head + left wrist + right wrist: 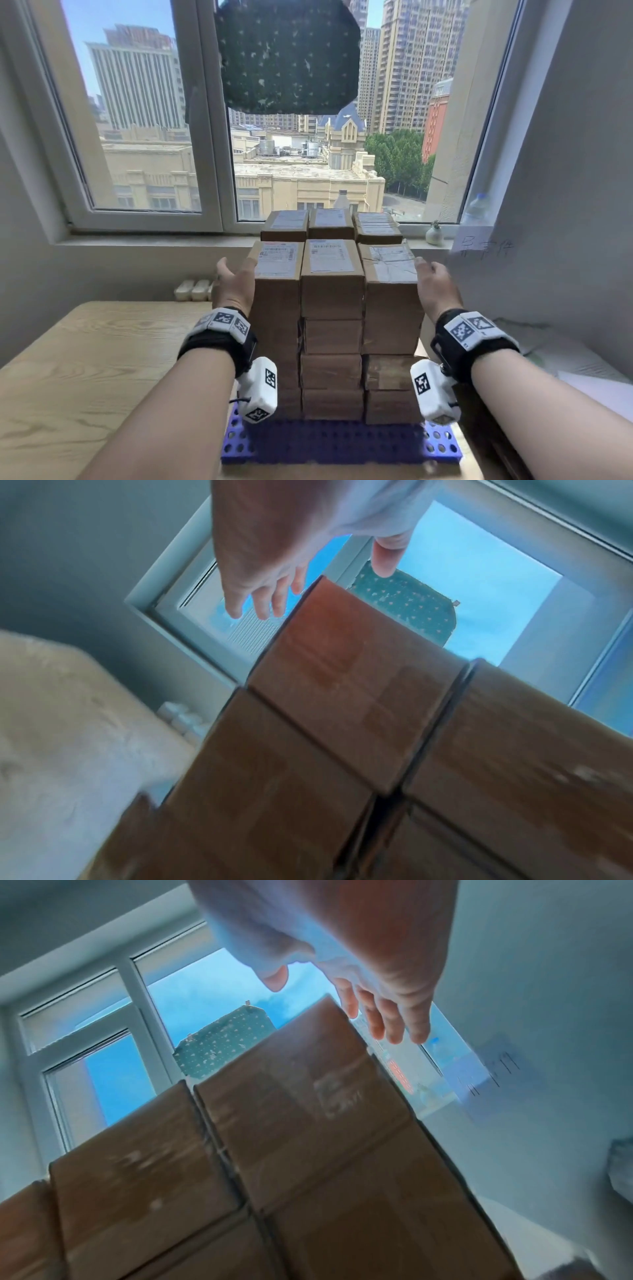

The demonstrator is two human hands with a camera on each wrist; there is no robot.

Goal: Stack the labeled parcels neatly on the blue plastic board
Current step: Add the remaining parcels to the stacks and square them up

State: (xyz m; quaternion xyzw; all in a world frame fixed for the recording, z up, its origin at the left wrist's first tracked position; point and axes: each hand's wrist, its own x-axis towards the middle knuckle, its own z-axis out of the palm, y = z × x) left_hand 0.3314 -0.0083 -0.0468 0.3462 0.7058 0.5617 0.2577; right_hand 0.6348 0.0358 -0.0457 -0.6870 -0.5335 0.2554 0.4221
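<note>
Head view: cardboard parcels stacked several layers high in three front columns plus a back row, all on the blue plastic board at the near edge of the wooden table. Labels face up on the top layer. Left hand and right hand flank the top layer, palms inward, fingers straight, gripping nothing; contact with the box sides unclear.

Left wrist view: left hand spread, fingers relaxed beside the top left parcel; narrow gaps show between columns.

Right wrist view: right hand spread beside the top right parcel, no grasp.

Risk, my read: the stack is tall and narrow, so an uneven squeeze from either side could shift a column or tip the top boxes toward the windowsill. Column gaps leave room for leaning.
</note>
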